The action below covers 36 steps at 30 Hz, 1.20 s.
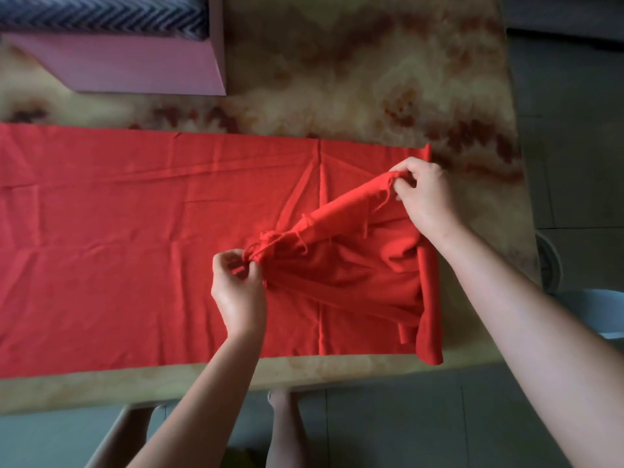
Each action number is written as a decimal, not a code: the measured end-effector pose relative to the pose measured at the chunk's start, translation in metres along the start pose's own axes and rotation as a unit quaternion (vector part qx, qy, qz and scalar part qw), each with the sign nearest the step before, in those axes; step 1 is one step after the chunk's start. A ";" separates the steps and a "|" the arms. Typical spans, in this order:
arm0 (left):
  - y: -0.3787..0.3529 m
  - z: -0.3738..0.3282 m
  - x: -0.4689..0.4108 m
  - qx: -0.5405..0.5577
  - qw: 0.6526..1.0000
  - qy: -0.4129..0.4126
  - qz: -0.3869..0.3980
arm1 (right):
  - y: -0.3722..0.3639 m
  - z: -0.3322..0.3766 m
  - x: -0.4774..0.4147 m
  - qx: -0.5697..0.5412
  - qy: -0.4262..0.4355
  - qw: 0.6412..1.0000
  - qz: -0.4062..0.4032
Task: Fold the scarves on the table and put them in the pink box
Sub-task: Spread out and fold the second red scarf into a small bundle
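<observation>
Left hand (236, 285): fingers curled, pinching the scarf's fringed edge at frame centre.
Right hand (422, 194): pinches the same edge, raised, centre right.
Red scarf (118, 231): spread across the table (337, 79).
Pink box (135, 65): upper left.

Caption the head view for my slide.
Left hand and right hand pinch the fringed end of a long red cloth scarf.

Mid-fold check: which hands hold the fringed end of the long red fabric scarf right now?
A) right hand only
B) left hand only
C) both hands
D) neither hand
C: the left hand and the right hand each pinch the fringed end of the long red fabric scarf, holding it above the marbled yellow table.
</observation>
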<state>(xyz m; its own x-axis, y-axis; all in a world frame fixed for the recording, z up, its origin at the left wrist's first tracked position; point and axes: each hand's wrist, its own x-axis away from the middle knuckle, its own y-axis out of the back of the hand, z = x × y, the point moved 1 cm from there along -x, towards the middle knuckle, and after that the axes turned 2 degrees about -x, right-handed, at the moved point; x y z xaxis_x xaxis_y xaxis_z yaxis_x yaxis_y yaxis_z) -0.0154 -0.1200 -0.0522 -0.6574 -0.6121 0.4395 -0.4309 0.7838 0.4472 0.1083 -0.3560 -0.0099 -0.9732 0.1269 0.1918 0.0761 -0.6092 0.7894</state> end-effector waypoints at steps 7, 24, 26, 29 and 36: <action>0.020 0.027 -0.033 0.091 0.976 0.179 0.089 | -0.025 0.037 -0.003 0.028 0.022 0.998 0.056; 0.067 0.010 -0.042 0.019 0.975 0.127 0.181 | -0.070 0.114 -0.015 0.110 0.087 0.985 0.097; 0.093 0.019 -0.045 0.047 0.973 0.141 0.175 | -0.076 0.127 -0.018 0.105 0.099 0.984 0.104; 0.132 0.039 -0.055 0.079 0.971 0.177 0.139 | -0.093 0.160 -0.025 0.076 0.119 0.984 0.108; 0.236 0.070 -0.101 0.104 0.979 0.163 0.067 | -0.182 0.272 -0.031 0.041 0.165 0.975 0.145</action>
<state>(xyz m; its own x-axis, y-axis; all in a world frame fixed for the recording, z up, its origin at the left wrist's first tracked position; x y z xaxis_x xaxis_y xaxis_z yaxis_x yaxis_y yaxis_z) -0.0940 0.1337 -0.0460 -0.4989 -0.4761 0.7241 -0.4922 0.8434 0.2154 0.1841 -0.0360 -0.0011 -0.9242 -0.3080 0.2259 0.3617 -0.5154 0.7769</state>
